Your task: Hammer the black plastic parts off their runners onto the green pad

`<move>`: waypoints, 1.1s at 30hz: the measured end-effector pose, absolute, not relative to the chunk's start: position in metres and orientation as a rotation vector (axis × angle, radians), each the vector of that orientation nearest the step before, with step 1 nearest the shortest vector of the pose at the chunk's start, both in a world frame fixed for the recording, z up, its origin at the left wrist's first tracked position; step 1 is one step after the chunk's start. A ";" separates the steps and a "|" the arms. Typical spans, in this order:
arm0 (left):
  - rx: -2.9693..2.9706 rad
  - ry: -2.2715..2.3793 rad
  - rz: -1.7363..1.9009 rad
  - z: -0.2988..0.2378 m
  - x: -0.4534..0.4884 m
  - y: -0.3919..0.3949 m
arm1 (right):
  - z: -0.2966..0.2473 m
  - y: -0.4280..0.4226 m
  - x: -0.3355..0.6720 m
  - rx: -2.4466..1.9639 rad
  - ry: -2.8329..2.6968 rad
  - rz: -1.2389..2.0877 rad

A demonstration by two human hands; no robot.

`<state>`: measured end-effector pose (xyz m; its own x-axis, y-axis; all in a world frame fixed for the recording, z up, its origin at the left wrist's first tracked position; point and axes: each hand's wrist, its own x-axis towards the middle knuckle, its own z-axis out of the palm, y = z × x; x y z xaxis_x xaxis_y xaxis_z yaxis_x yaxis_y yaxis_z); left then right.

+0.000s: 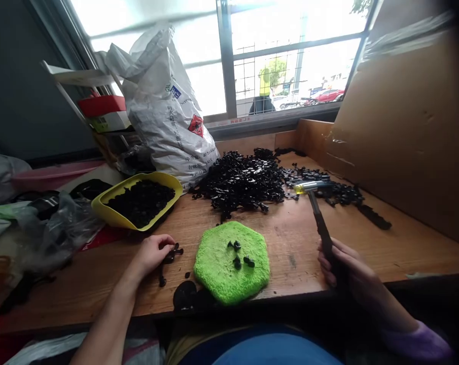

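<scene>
My right hand [341,261] is closed round the dark handle of a hammer [320,223]. The hammer's head is silver with a yellow end and is raised above the table, on the right. On the left, my left hand [155,253] rests low on the tabletop, its fingers pinched at a small black plastic part [171,255]; the fingertips are partly hidden. Between my hands lies a bright green hexagonal pad [214,274] with several small black parts [237,262] on it. Behind it spreads a big heap of similar black parts [244,180].
A yellow tray [149,226] of black pieces stands at the left. Behind it leans a large white printed sack [168,116]. A cardboard sheet [408,132] walls the right side. Plastic bags [75,218] crowd the far left. Outside the window, a person [265,88] is visible.
</scene>
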<state>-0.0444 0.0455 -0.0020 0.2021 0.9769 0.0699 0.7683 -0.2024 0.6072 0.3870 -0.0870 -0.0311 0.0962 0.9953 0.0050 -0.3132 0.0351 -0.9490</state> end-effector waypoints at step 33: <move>2.120 1.282 1.039 -0.016 0.054 0.009 | -0.036 -0.084 0.393 -0.971 -0.979 1.274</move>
